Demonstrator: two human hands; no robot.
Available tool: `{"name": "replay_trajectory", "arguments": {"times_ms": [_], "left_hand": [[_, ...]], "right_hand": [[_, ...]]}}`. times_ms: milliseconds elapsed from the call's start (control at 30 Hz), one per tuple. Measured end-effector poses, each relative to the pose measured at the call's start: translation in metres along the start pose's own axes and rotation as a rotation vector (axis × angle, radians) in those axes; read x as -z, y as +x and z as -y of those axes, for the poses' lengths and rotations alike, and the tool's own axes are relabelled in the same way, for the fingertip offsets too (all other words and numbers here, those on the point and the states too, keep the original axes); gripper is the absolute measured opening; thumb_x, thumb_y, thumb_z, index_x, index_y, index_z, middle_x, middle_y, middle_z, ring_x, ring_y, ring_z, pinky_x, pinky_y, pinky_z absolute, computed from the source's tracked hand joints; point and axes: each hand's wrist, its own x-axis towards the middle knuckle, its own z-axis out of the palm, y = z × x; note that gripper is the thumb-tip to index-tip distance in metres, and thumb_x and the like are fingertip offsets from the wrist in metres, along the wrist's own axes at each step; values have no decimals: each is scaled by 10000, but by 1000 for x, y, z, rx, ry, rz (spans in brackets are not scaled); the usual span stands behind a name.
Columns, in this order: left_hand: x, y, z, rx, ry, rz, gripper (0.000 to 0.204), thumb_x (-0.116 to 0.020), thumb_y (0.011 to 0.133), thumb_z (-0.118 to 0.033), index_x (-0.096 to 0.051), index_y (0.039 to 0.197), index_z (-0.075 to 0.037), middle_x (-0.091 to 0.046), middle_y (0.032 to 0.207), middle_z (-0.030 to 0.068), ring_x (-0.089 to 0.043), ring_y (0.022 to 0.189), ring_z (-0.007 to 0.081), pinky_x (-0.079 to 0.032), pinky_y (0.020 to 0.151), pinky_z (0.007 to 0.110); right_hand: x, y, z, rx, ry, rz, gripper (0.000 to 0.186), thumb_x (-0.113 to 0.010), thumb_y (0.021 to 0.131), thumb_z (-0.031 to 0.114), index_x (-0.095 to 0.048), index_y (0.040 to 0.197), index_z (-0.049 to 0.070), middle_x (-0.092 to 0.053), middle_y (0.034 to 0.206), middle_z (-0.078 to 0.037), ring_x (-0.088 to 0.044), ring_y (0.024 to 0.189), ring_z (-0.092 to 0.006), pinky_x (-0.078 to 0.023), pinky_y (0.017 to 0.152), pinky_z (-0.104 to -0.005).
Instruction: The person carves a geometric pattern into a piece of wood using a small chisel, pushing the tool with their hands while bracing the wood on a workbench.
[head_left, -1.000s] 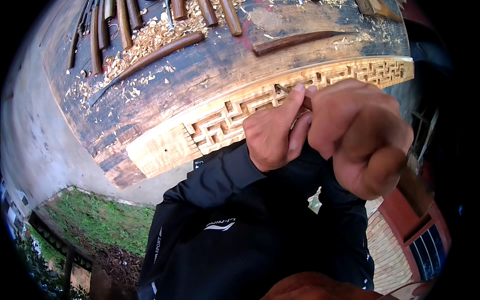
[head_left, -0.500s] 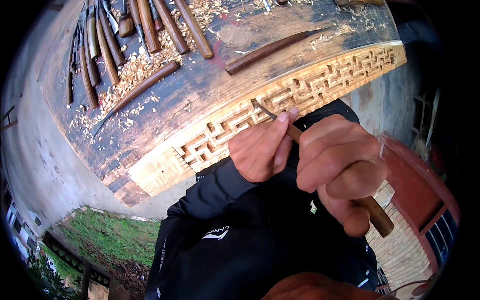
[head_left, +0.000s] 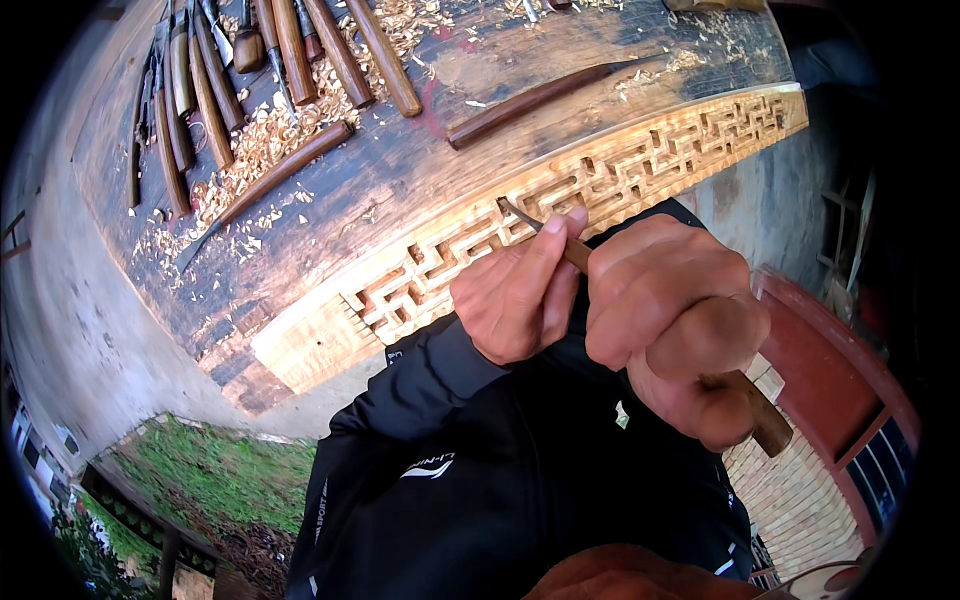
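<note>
A long pale wooden board [head_left: 310, 347] carved with a stepped, maze-like pattern lies along the near edge of the workbench. My right hand [head_left: 680, 320] wraps round the wooden handle of a carving chisel [head_left: 575, 253], whose butt end sticks out below the fist. My left hand [head_left: 520, 290] pinches the same chisel farther down, near its metal shank, with the thumb on top. The thin blade slants up and left, and its tip meets a recess in the middle of the carved pattern. The left palm rests by the board's near edge.
On the dark workbench [head_left: 400, 185], several wooden-handled chisels [head_left: 210, 110] lie in a row at the far left. Curled wood shavings [head_left: 265, 140] surround them. One chisel [head_left: 280, 175] lies apart there; another [head_left: 530, 105] lies beyond the board. Grass [head_left: 215, 470] shows at lower left.
The view has shifted slightly. My right fist has tilted a little, and the handle's butt end has swung slightly right and up. The blade tip stays in the same part of the pattern.
</note>
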Motion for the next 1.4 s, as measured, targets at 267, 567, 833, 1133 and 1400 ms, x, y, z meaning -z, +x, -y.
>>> {"name": "replay_trajectory", "arguments": {"times_ms": [267, 567, 833, 1133, 1400], "left_hand": [[-4, -6, 10, -37, -58, -139, 712, -857, 904, -147, -517, 1447, 165, -761, 1245, 292, -813, 915, 330, -638, 735, 349], [-5, -2, 5, -76, -48, -313, 547, -829, 887, -52, -619, 1361, 124, -796, 1029, 225, -801, 801, 309, -632, 675, 364], [-2, -6, 4, -133, -125, -55, 651, -687, 815, 152, -575, 1444, 26, -816, 1033, 202, -805, 765, 263, -621, 632, 352], [5, 1, 3, -59, -77, -4, 562, -697, 763, 147, -681, 1315, 45, -796, 900, 138, -766, 680, 241, -588, 595, 329], [8, 3, -3, 15, -98, 0, 495, -754, 820, 88, -699, 1307, 16, -785, 886, 104, -760, 685, 260, -584, 611, 353]], "right_hand": [[-23, 28, -4, -88, -99, 25, 594, -578, 1109, 481, -461, 710, 57, -594, 642, -88, -481, 415, -180, -376, 394, -325], [-26, 26, -4, -118, 0, 241, 493, -706, 1003, 281, -475, 651, 24, -564, 623, -90, -536, 460, -233, -453, 463, -370], [-17, -7, 18, 88, 37, -78, 484, -665, 1051, 350, -498, 723, 36, -623, 651, -106, -536, 451, -174, -403, 397, -310], [-24, -22, 7, 110, -141, -204, 491, -509, 1131, 503, -441, 841, 113, -636, 800, -58, -672, 522, -159, -496, 427, -247], [-16, -1, 14, 40, -119, -43, 618, -460, 1125, 616, -441, 747, 127, -636, 696, -49, -600, 484, -164, -469, 440, -254]]}}
